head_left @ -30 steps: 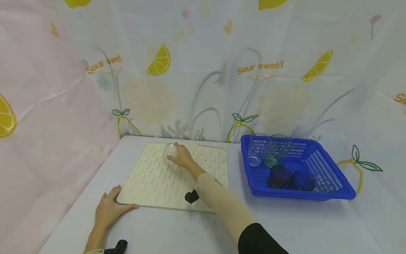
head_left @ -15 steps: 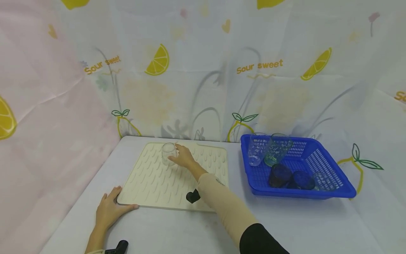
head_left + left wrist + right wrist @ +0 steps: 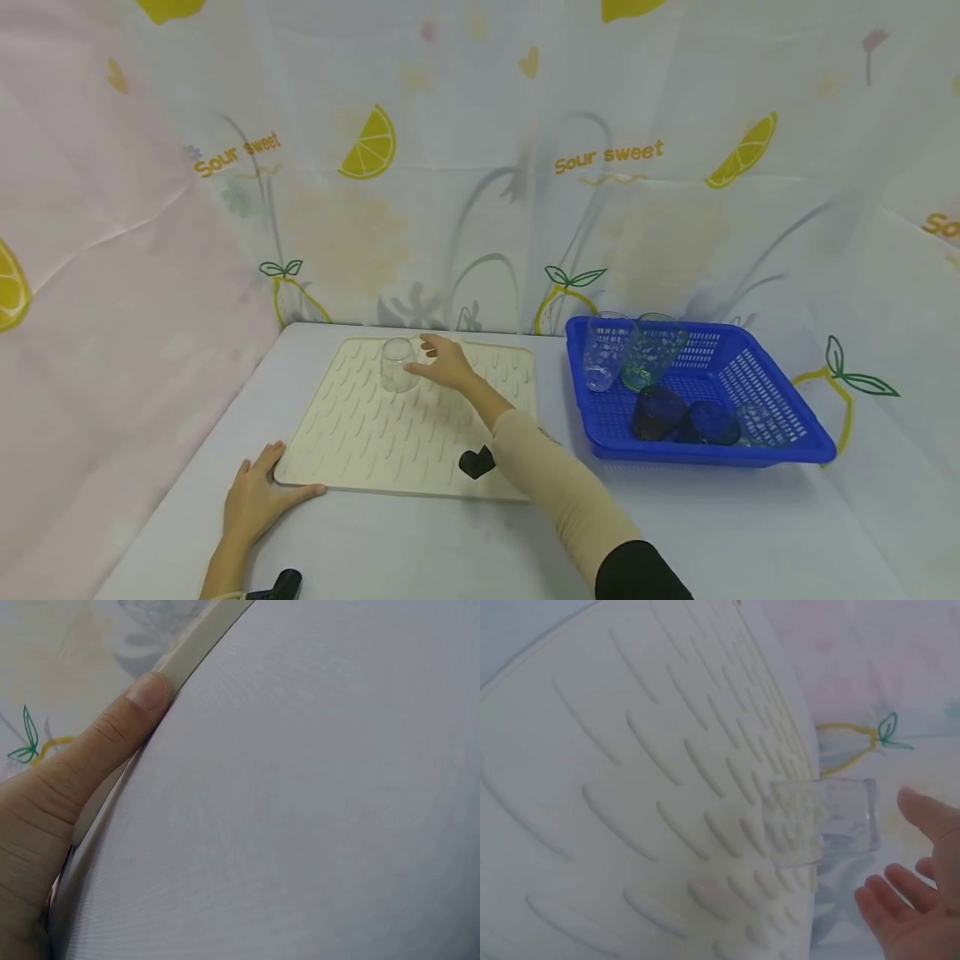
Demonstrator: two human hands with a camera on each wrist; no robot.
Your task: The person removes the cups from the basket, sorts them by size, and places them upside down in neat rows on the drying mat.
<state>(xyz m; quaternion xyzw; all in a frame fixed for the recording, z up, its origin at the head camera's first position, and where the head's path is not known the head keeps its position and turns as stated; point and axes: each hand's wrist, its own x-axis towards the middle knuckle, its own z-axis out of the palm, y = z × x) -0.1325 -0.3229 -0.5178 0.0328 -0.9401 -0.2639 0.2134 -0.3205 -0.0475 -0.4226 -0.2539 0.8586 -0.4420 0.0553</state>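
A clear glass (image 3: 397, 365) stands on a cream ridged drying mat (image 3: 360, 433) towards its back left. Just right of it is my right hand (image 3: 448, 365), its fingers and thumb spread apart. In the right wrist view a gap separates the glass (image 3: 821, 821) from that hand (image 3: 911, 889), which holds nothing. My left hand (image 3: 255, 496) rests at the mat's front left corner. Its thumb (image 3: 112, 735) lies straight along the mat's front edge; the other fingers point up the left side in the head view.
To the right, a blue plastic basket (image 3: 600, 450) contains two tall tumblers, one clear (image 3: 603, 354) and one greenish (image 3: 651, 354), plus dark glasses (image 3: 660, 412) and a clear one lying low. A patterned cloth (image 3: 450, 208) hangs behind the white table (image 3: 397, 550).
My right hand has let go of the clear glass and drawn back to the right, its fingers opening. The glass stays on the mat. My left hand keeps its place.
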